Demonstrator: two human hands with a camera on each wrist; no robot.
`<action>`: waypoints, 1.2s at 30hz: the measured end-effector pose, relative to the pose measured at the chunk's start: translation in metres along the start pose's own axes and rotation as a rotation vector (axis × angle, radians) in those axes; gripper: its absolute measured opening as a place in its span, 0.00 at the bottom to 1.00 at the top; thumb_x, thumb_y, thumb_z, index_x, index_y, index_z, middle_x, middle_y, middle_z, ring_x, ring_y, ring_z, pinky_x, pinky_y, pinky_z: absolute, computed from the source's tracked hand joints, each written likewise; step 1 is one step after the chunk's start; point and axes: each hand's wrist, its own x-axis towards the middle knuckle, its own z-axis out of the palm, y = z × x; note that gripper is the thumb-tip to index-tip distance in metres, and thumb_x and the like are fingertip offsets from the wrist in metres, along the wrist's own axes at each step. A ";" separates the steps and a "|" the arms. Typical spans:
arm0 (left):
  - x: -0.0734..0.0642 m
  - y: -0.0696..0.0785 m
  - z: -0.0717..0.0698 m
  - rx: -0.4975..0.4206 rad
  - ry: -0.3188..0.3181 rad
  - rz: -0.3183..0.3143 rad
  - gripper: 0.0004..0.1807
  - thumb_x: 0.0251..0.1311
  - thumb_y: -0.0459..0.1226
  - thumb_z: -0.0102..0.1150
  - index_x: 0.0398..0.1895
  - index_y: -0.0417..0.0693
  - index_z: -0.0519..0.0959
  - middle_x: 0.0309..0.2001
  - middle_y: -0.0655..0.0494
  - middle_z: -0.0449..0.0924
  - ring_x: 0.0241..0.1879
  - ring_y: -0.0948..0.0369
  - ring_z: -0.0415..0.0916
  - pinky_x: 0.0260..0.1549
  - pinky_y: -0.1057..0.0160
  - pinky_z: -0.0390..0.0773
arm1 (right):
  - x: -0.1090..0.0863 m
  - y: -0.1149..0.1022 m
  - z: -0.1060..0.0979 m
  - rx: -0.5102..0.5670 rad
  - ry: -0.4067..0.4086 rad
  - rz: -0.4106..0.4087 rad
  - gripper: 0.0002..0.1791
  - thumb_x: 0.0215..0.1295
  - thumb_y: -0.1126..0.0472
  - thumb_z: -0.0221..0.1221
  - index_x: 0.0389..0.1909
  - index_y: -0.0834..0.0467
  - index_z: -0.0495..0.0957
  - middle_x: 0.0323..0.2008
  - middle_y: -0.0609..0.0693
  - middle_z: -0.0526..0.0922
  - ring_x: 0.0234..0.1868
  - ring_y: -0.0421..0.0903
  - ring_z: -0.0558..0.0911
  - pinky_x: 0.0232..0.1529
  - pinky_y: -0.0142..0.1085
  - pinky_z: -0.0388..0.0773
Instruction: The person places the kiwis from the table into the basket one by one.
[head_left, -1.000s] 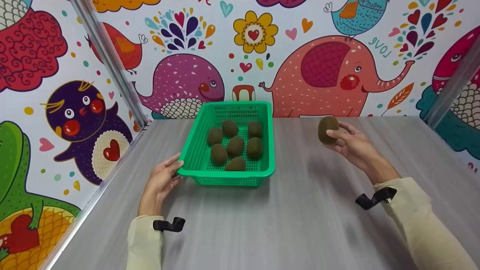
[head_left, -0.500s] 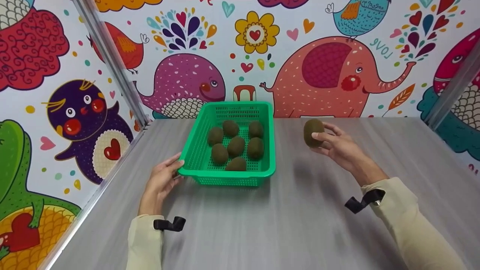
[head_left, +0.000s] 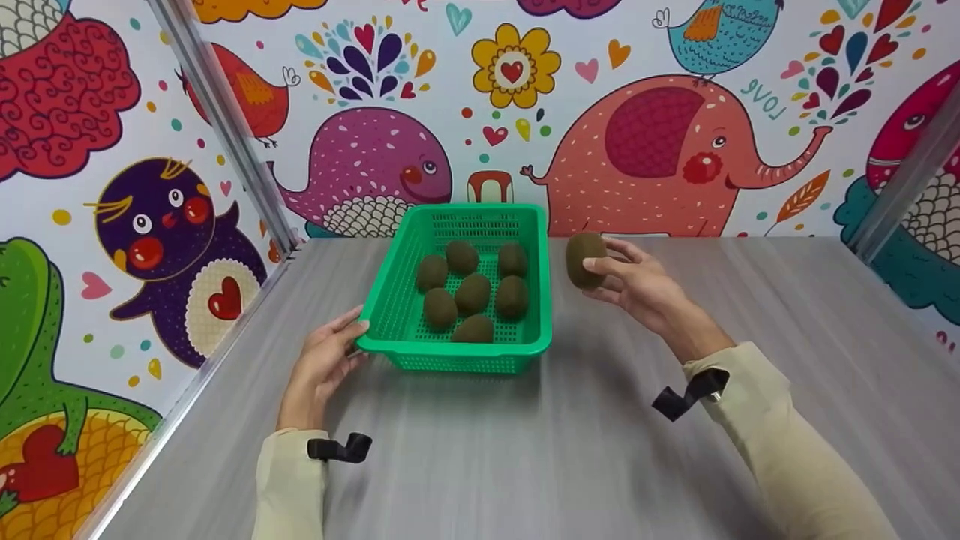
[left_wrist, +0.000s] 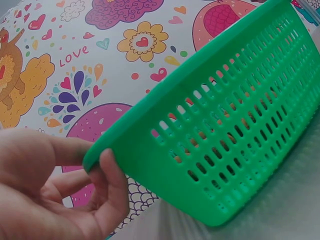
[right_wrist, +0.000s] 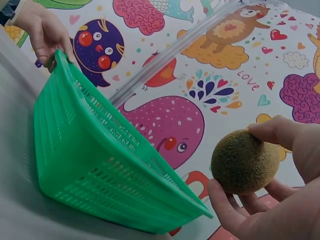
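Note:
My right hand (head_left: 645,289) holds a brown fuzzy kiwi (head_left: 585,260) just right of a green plastic basket (head_left: 457,349). In the right wrist view the thumb lies on top of this kiwi (right_wrist: 244,162) and the fingers curl beneath it. The left hand (head_left: 324,364) grips the basket's near left corner. Seen from the left wrist, thumb and fingers pinch the rim (left_wrist: 107,145) of the perforated wall. Several more kiwis (head_left: 472,293) lie spread over the basket's floor, and the front wall partly hides the nearest one (head_left: 474,328).
The basket stands on a grey wood-grain table (head_left: 465,450). Behind it rises a white wall (head_left: 480,82) printed with cartoon animals. A metal post (head_left: 225,127) runs down at the left corner, with another post (head_left: 911,157) on the right.
My right hand has carried the kiwi leftward, from well right of the basket to close beside its right rim. The left hand and the basket have stayed in place.

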 end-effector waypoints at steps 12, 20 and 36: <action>-0.001 0.002 0.000 -0.004 -0.004 -0.009 0.29 0.75 0.38 0.52 0.76 0.46 0.62 0.50 0.59 0.79 0.38 0.68 0.78 0.40 0.68 0.79 | 0.011 0.006 0.039 -0.164 -0.063 0.034 0.36 0.70 0.57 0.62 0.74 0.58 0.56 0.68 0.61 0.68 0.65 0.59 0.76 0.60 0.47 0.78; 0.000 0.002 0.001 0.000 0.016 -0.012 0.28 0.74 0.38 0.52 0.76 0.47 0.63 0.46 0.61 0.80 0.37 0.68 0.78 0.40 0.67 0.79 | 0.015 0.007 0.069 -0.236 -0.098 0.063 0.37 0.70 0.56 0.62 0.75 0.53 0.58 0.67 0.59 0.69 0.66 0.58 0.75 0.61 0.48 0.78; 0.000 0.002 0.001 -0.007 0.007 -0.010 0.29 0.74 0.37 0.52 0.76 0.46 0.63 0.47 0.59 0.81 0.38 0.68 0.78 0.40 0.67 0.80 | 0.033 0.011 0.090 -0.367 -0.090 0.072 0.36 0.67 0.59 0.65 0.72 0.56 0.60 0.63 0.61 0.73 0.62 0.59 0.79 0.56 0.48 0.81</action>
